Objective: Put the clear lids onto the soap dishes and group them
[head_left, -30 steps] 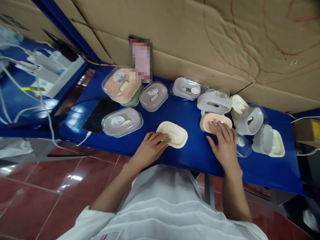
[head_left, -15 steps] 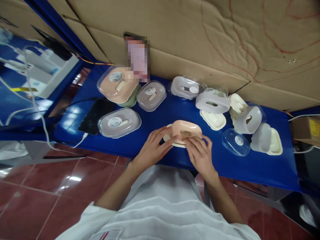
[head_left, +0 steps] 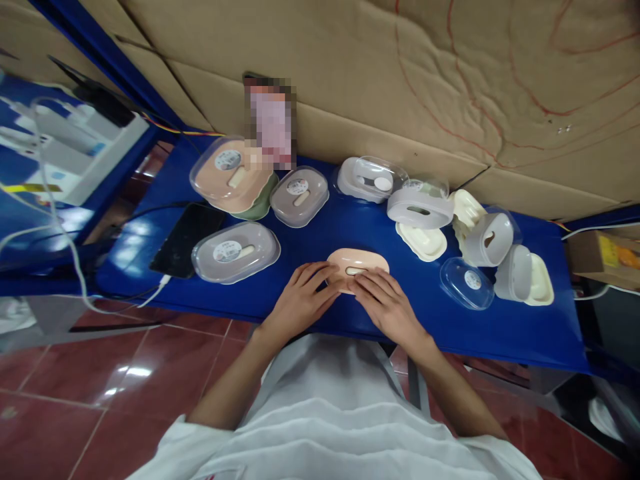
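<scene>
A peach plastic box cover [head_left: 359, 258] with an oval slot lies flat on the blue table in front of me; a pale piece shows in the slot. My left hand [head_left: 301, 298] grips its left end, fingers curved over the top and thumb at the front edge. From the right, my right hand [head_left: 389, 305] holds the front and right side, its fingers lying across the cover near the slot. The cover's front edge is partly hidden by my fingers.
Lidded boxes stand at left, including a grey one [head_left: 237, 252] and a peach one [head_left: 235, 175], beside a black phone [head_left: 187, 240]. At right are grey covers [head_left: 420, 208], cream bases [head_left: 421, 241] and a clear lid [head_left: 467, 283]. Cardboard [head_left: 350, 80] walls the back.
The peach cover, tilted over a cream base before, now lies level and lower, with a pale piece in its slot. Both hands have moved with it, and the right hand has shifted left.
</scene>
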Demonstrator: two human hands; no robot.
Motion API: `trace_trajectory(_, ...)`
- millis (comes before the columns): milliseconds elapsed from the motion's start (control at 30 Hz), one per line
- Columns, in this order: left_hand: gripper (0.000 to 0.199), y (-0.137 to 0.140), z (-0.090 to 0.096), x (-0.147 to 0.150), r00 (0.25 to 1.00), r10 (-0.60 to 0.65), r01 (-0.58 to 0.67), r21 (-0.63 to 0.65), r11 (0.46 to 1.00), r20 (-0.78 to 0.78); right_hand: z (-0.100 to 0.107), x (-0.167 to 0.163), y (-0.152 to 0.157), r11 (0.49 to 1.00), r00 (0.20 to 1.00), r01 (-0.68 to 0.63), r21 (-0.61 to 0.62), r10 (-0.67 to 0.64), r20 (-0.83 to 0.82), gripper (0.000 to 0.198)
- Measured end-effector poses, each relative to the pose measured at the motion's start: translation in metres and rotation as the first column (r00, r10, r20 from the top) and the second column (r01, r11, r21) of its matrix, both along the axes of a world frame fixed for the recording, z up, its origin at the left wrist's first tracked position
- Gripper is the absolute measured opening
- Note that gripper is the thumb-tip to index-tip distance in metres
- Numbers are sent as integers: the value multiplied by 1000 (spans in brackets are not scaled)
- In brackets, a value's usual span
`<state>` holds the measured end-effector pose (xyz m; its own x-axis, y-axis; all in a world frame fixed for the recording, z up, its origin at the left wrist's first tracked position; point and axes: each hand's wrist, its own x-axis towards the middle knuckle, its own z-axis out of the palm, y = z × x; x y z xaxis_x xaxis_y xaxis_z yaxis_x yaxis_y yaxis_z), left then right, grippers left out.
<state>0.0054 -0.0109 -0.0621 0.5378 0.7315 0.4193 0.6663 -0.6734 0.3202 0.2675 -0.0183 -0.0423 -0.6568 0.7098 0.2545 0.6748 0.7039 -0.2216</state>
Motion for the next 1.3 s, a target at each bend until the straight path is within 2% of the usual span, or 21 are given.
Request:
trace_trajectory(33, 26, 0, 0, 0, 1000, 13, -13, 4, 1000, 3, 4, 9, 9, 1000, 1000, 2, 24, -2, 3, 38)
trace_trajectory(100, 25, 1, -1, -2, 997, 69, -69, 20, 997, 21, 16, 33, 29, 988, 994, 113, 109, -111, -20, 35)
trace_trajectory(167, 24, 3, -2, -5, 988, 147, -149, 41, 988, 47, 32, 57, 49, 930, 951, 311, 196, -304, -63, 33)
trace_trajectory(200, 23, 4, -3, -6, 981, 183, -186, 47, 981, 61, 41, 66, 57, 908, 933, 359, 218, -352, -72, 34)
trace_trajectory(267, 22, 7, -4, -7, 970, 226, -231, 51, 972, 87, 57, 70, 69, 909, 936, 350, 227, -347, -55, 38)
trace_trajectory(367, 17, 11, -6, -5, 966, 236, -241, 42, 969, 101, 71, 38, 84, 949, 977, 204, 241, -214, 16, 33)
trace_trajectory(433, 14, 13, -6, -3, 968, 230, -234, 29, 972, 101, 70, 3, 103, 945, 978, 165, 281, -193, 74, 37)
trace_trajectory(500, 12, 14, -7, -3, 967, 223, -225, 7, 974, 122, 63, -27, 130, 935, 955, 239, 263, -275, 111, 43)
trace_trajectory(600, 14, 15, -8, -5, 962, 207, -205, -31, 978, 177, 55, -50, 173, 923, 925, 364, 125, -374, 66, 24)
trace_trajectory(667, 14, 15, -8, -6, 957, 197, -192, -44, 980, 212, 59, -50, 187, 928, 929, 371, 35, -370, -30, 16)
trace_trajectory(733, 16, 14, -7, -7, 955, 189, -184, -44, 982, 230, 71, -43, 182, 941, 936, 337, 17, -333, -117, 17)
trace_trajectory(800, 30, 13, -7, -7, 951, 197, -191, -50, 980, 238, 84, -34, 159, 960, 932, 280, 0, -271, -242, 17)
trace_trajectory(833, 41, 12, -7, -7, 947, 206, -198, -55, 979, 247, 87, -30, 143, 972, 899, 227, -54, -231, -372, 17)
trace_trajectory(900, 66, 10, -8, -7, 937, 212, -201, -68, 977, 277, 85, -25, 107, 962, 748, 101, -255, -242, -617, 17)
trace_trajectory(933, 75, 10, -9, -7, 933, 205, -192, -73, 979, 295, 78, -24, 89, 925, 658, 30, -378, -303, -689, 18)
trace_trajectory(1000, 84, 10, -10, -7, 933, 173, -155, -83, 984, 315, 57, -24, 59, 801, 541, -100, -591, -455, -707, 24)
trace_trajectory(1100, 85, 11, -11, -7, 946, 131, -103, -109, 989, 296, 21, -23, 30, 617, 467, -176, -767, -633, -617, 30)
trace_trajectory(1167, 77, 13, -10, -6, 960, 112, -83, -122, 989, 258, 7, -21, 19, 574, 478, -132, -808, -677, -559, 31)
trace_trajectory(1200, 71, 13, -10, -6, 965, 109, -79, -130, 988, 239, 3, -19, 15, 585, 507, -77, -807, -674, -537, 31)
trace_trajectory(1233, 65, 13, -10, -5, 968, 112, -81, -142, 986, 223, 3, -17, 12, 613, 554, -7, -790, -655, -513, 31)
trace_trajectory(1300, 56, 12, -10, -5, 966, 143, -107, -170, 980, 215, 7, -12, 8, 702, 660, 154, -695, -597, -457, 29)
